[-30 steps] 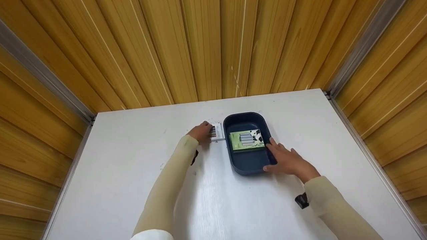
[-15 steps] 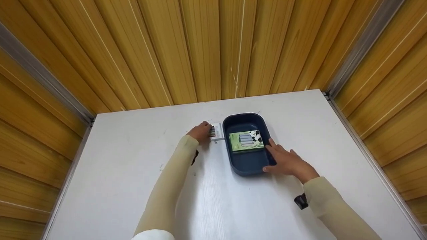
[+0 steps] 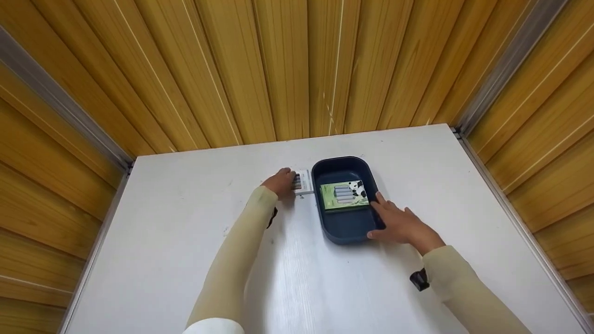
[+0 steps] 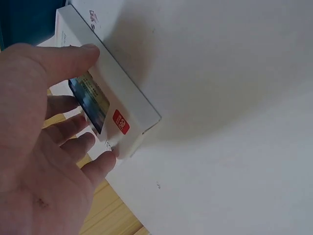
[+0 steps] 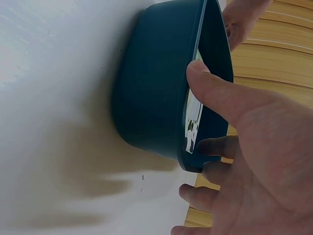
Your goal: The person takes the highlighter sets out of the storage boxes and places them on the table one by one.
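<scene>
In the head view my left hand (image 3: 279, 182) holds a flat white box (image 3: 304, 182) by its left end, on the table. The left wrist view shows the thumb across the top of this white box (image 4: 132, 100) and the fingertips along its opposite edge; a red label and a dark picture show on it. Right beside it stands a dark blue plastic bin (image 3: 344, 228). Inside the bin lies a green box (image 3: 344, 195) with a panda and several pastel sticks pictured. My right hand (image 3: 401, 224) rests on the bin's near right corner, thumb at the rim, fingers spread and relaxed.
The white tabletop (image 3: 162, 241) carries small dark smudges near the boxes. Behind it rises a yellow wood-plank wall (image 3: 287, 69), with similar panels and grey metal rails at both sides.
</scene>
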Demonstrator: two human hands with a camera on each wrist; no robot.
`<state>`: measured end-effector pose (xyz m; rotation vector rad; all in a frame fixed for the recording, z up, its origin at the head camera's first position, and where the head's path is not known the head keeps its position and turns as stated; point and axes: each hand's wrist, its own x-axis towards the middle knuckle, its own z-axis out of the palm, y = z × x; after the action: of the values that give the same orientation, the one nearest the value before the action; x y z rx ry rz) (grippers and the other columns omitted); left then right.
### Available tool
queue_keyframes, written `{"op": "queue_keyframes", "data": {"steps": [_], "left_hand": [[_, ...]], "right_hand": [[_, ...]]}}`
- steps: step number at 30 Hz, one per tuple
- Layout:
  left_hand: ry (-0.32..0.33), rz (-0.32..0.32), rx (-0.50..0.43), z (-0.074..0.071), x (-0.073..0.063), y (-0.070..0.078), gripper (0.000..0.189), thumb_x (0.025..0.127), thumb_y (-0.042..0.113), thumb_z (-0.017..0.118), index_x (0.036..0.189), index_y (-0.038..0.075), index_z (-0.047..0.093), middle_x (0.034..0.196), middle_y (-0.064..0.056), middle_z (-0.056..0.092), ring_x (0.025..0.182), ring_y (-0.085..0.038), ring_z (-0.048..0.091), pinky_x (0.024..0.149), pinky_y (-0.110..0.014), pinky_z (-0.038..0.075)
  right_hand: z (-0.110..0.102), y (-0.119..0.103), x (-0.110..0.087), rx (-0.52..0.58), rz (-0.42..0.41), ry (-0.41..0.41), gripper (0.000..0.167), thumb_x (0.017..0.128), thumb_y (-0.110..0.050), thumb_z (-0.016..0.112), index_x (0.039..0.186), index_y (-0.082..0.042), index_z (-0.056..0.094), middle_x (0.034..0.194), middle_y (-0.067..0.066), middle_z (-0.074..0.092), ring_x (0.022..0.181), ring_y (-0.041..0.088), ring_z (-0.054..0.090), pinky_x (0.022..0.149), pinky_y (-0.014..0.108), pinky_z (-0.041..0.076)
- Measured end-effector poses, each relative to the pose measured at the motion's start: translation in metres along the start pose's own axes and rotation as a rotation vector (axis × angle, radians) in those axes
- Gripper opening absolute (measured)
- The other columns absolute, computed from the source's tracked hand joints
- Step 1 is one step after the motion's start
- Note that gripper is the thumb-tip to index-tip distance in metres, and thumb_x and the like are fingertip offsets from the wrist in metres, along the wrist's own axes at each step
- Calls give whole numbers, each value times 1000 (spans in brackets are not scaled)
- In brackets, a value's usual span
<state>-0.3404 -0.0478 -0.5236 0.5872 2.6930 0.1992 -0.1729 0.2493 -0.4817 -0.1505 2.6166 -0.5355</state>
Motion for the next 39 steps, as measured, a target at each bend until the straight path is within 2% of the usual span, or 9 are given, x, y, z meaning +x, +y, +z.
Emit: {"op": "queue_keyframes", "data": {"steps": [6,13,22,29,33,39], "left_hand": [[4,-21,-9,0,-3,-2,59,95,15,59,149,13,35,157,-11,29,138,-29,42,113,-42,38],[24,14,43,-2,-10,-1,59,95,18,60,149,12,35,156,-12,32,136,-30,45,111,-42,39],[20,29,80,-7,-14,1,64,94,27,62,150,12,34,157,-10,32,140,-27,41,114,-41,36],[42,66,109,-11,-18,4,61,95,26,60,149,10,35,155,-12,33,138,-28,43,112,-42,38],[58,94,102,-14,-21,8,60,95,25,60,148,9,37,154,-13,35,137,-29,44,112,-43,38],[81,87,84,-16,-24,10,57,96,26,58,148,11,38,152,-11,40,134,-29,48,112,-44,39]], "right_hand": [[0,0,-1,3,3,-3,92,86,-45,68,154,-6,19,163,14,0,148,42,9,115,66,5],[0,0,-1,3,3,-2,93,86,-45,68,154,-7,18,164,13,-1,148,42,10,116,66,5],[0,1,-1,-6,-11,-2,92,87,-45,67,154,-5,18,163,15,0,147,43,12,113,69,7],[-1,2,-1,7,-11,-7,93,87,-45,67,154,-6,17,163,14,-2,148,42,10,114,68,6],[0,3,-1,1,-8,-8,92,88,-44,66,155,-6,16,163,14,-3,148,42,9,114,68,6],[1,3,-1,5,-6,-12,91,88,-45,65,155,-7,16,163,13,-4,148,42,8,114,68,6]]}}
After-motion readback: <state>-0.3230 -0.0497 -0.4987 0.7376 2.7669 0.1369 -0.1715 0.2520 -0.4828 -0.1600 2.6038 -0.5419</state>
